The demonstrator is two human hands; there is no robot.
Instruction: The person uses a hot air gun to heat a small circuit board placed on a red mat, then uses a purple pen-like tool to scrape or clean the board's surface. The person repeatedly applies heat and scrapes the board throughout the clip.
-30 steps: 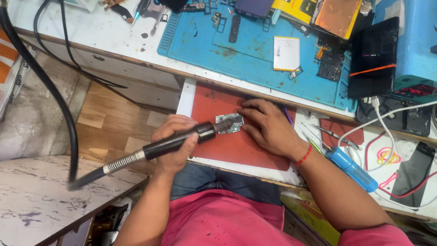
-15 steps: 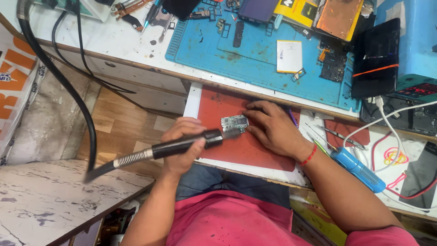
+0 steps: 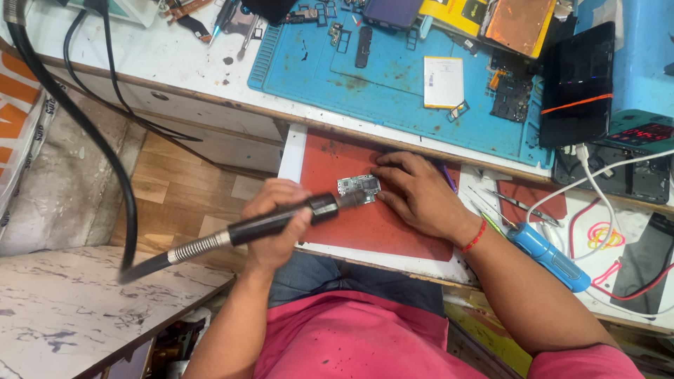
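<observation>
Bright even light, soft shadows, sharp

Small green circuit board (image 3: pixel 357 188) lying flat on the red mat at frame centre, your black hot-air handpiece (image 3: pixel 270 221) with sprung cable collar angled low from the lower left, nozzle over the board

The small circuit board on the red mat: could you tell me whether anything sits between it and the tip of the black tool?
Nothing visible does. The black tool, gripped in the left hand, points straight at the circuit board on the red mat. The right hand steadies the board from its far side.
</observation>
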